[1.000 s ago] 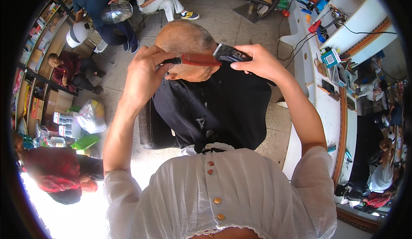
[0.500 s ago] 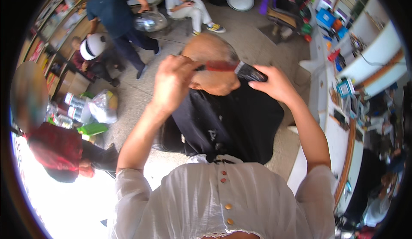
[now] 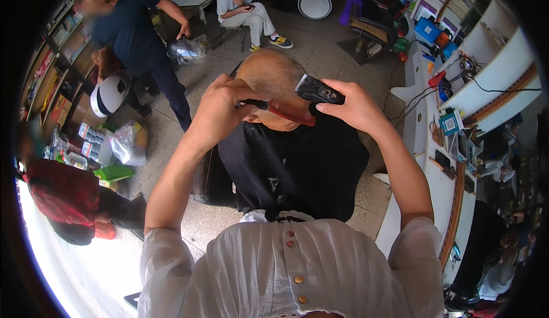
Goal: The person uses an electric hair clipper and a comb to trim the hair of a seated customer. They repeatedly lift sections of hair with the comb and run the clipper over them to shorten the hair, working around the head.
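Nearest, just below the caped person's head (image 3: 266, 69), a black cape (image 3: 303, 158) is spread, with pale tufts of hair (image 3: 274, 184) scattered on it. At the left of the head, the black handle of a red comb (image 3: 290, 114) is pinched by the left hand (image 3: 220, 109), thumb and fingers brought together in a closed grip; the red part is laid across the head's lower side, slanting down to the right. At the right of the head, black clippers (image 3: 321, 90) are clamped in the grip of the right hand (image 3: 353, 108), the blade end turned toward the scalp; whether contact is made cannot be told.

Compared with half a second earlier, the comb is held lower on the head and tilted instead of level, and its tip is seen below the blade rather than against it.

Farther right of the head, a white counter (image 3: 420, 138) is loaded with small tools and containers. Beyond the head's left, a white helmet (image 3: 110, 94) is carried by a standing person (image 3: 128, 29), now seen farther left.
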